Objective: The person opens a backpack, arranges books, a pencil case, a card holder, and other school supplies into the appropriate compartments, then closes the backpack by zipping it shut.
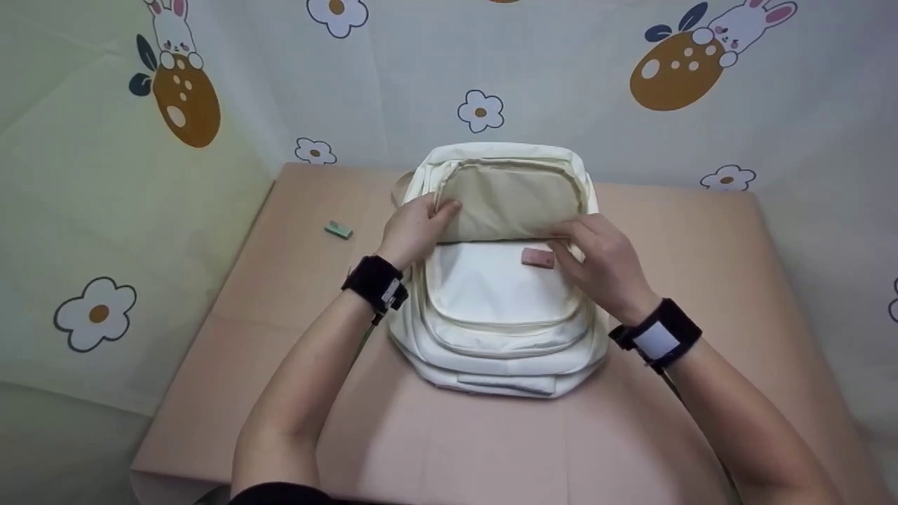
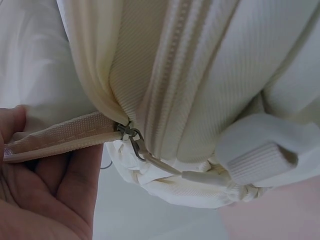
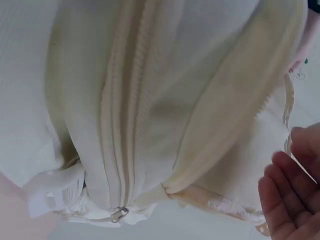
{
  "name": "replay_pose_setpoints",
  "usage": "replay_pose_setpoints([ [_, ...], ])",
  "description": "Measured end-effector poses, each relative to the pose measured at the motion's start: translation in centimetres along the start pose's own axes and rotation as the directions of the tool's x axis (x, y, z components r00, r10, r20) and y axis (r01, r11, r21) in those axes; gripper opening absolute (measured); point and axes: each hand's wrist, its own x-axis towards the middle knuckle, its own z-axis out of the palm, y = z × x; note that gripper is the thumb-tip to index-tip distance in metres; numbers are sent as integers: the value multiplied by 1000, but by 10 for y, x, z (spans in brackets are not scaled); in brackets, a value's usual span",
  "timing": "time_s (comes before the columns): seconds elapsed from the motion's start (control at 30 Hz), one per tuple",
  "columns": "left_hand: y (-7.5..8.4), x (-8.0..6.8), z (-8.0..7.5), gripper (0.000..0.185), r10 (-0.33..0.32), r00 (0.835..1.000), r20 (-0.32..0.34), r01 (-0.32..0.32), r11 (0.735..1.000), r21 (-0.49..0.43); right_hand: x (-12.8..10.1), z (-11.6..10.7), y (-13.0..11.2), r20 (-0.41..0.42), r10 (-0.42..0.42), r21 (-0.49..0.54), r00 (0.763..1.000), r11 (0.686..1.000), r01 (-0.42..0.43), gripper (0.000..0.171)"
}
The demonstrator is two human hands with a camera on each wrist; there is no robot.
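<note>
A cream backpack [image 1: 501,280] lies on the table, its front pocket unzipped and the flap [image 1: 512,200] folded up to show its beige lining. My left hand [image 1: 417,228] pinches the flap's left edge between thumb and fingers. In the left wrist view, a zipper pull [image 2: 132,137] hangs beside that edge. On the flap's lower right edge is my right hand [image 1: 600,263], thumb below and fingers above. The right wrist view shows these fingers [image 3: 282,195] only in part. A small pink block [image 1: 538,258] lies on the white pocket panel by the right thumb.
A small green block [image 1: 338,230] lies on the pink-covered table [image 1: 266,301], left of the backpack. Behind the table hangs a pale curtain [image 1: 414,84] printed with flowers and rabbits. Another zipper pull [image 3: 119,215] shows at the backpack's side.
</note>
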Motion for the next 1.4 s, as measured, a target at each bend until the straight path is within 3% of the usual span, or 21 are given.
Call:
replay_pose_setpoints([
  [0.1,0,0,-2,47,0,1000,6,0,1000,-7,7,-10,10,-51,98,7,994,995,-98,35],
  [0.2,-1,-1,-3,48,1,1000,7,-1,1000,-11,15,-12,21,11,268,118,963,956,-268,55],
  [0.27,-1,-1,-2,48,6,1000,5,-6,1000,-9,19,-10,28,106,387,241,916,884,-401,66],
  [0.33,-2,-1,-1,48,12,1000,5,-12,1000,-12,23,-8,32,208,484,350,850,774,-527,71],
  [0.43,-3,-1,0,48,24,1000,9,-23,1000,-16,28,-3,37,327,552,430,767,636,-641,70],
  [0.57,-3,-2,1,48,21,1000,12,-21,999,-25,33,2,41,404,591,495,699,501,-710,55],
  [0.67,-3,-3,0,48,18,1000,8,-17,999,-29,36,3,41,423,613,527,667,433,-732,42],
  [0.87,-8,-5,-2,49,71,997,9,-69,990,-125,37,4,42,409,658,489,632,427,-761,36],
  [0.97,-14,-7,-7,43,133,990,49,-120,971,-207,37,4,42,412,667,478,621,422,-770,39],
  [1.07,-23,-12,-17,50,186,976,109,-158,962,-224,38,4,43,422,672,478,608,405,-779,40],
  [1.17,-37,-15,-33,59,199,974,105,-181,971,-156,38,3,43,434,673,482,599,388,-786,42],
  [1.23,-49,-15,-47,54,191,980,63,-186,979,-78,38,3,44,441,672,483,596,382,-788,42],
  [1.3,-64,-13,-60,44,185,983,5,-185,981,57,39,3,44,437,669,484,601,388,-784,42],
  [1.4,-88,-7,-77,34,181,982,-45,-162,945,285,39,3,45,430,668,489,607,393,-779,41],
])
